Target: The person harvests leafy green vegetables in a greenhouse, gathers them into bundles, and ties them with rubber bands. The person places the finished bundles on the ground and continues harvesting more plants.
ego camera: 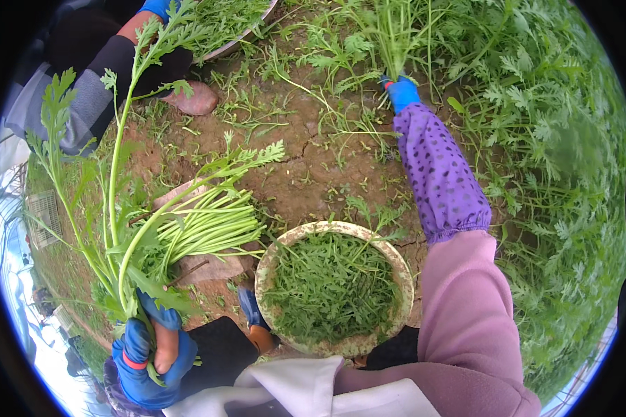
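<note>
My left hand point(154, 349), in a blue glove with a red band and bare thumb and fingertip, is closed around several leafy green stalks point(116, 208) at the lower left. At the top right, my right hand point(402, 93), also blue-gloved below a purple sleeve cover, grips a bunch of thin green stems point(394, 41) near their lower ends. A pile of cut stalks point(216, 224) lies on the ground beyond my left hand. Between my legs stands a round, worn basin point(407, 292) filled with green leaves point(334, 286).
Dense leafy plants point(558, 172) grow along the right. A co-worker's gloved hand point(159, 8) and sleeve point(89, 99) are at the upper left, beside a metal basin point(240, 37) of greens. Loose sprigs litter the soil point(302, 172). A plastic crate point(44, 216) stands far left.
</note>
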{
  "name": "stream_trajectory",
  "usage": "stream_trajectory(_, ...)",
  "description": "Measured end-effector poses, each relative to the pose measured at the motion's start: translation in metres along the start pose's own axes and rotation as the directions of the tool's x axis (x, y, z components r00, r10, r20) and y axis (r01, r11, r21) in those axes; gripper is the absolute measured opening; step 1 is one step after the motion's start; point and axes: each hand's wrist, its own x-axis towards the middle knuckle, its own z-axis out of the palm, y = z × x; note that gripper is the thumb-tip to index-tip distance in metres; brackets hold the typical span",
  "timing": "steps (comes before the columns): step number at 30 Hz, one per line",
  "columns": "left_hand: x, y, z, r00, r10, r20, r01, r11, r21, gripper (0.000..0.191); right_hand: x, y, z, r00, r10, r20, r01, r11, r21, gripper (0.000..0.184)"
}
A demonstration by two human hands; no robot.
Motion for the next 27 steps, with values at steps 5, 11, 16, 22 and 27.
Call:
stream_trajectory(5,0.003,0.002,0.002,0.989,-0.016,0.148,0.022,0.999,-0.038,0.035,0.019,-0.028,0.033,0.985,-0.173,-0.025,0.143,0.879,-0.454,0.035)
stream_trajectory(11,-0.005,0.001,-0.008,0.998,-0.007,0.063,0.007,1.000,-0.007,0.043,0.000,-0.018,0.018,0.999,0.030,0.012,-0.033,0.926,0.377,0.033)
stream_trajectory(16,-0.003,0.003,-0.007,0.997,-0.013,0.070,0.009,0.998,0.060,0.045,-0.015,-0.009,0.028,0.968,-0.080,0.239,0.114,0.985,-0.133,0.056)
stream_trajectory(22,-0.007,-0.001,-0.001,0.995,-0.006,0.101,0.007,1.000,-0.009,0.032,-0.005,-0.041,0.064,0.990,0.068,0.128,-0.023,0.947,-0.321,0.054)
stream_trajectory(27,-0.014,-0.002,-0.002,1.000,-0.025,0.009,0.026,0.993,-0.114,0.034,-0.028,-0.056,0.021,0.910,0.171,0.377,-0.259,0.946,0.195,0.050)
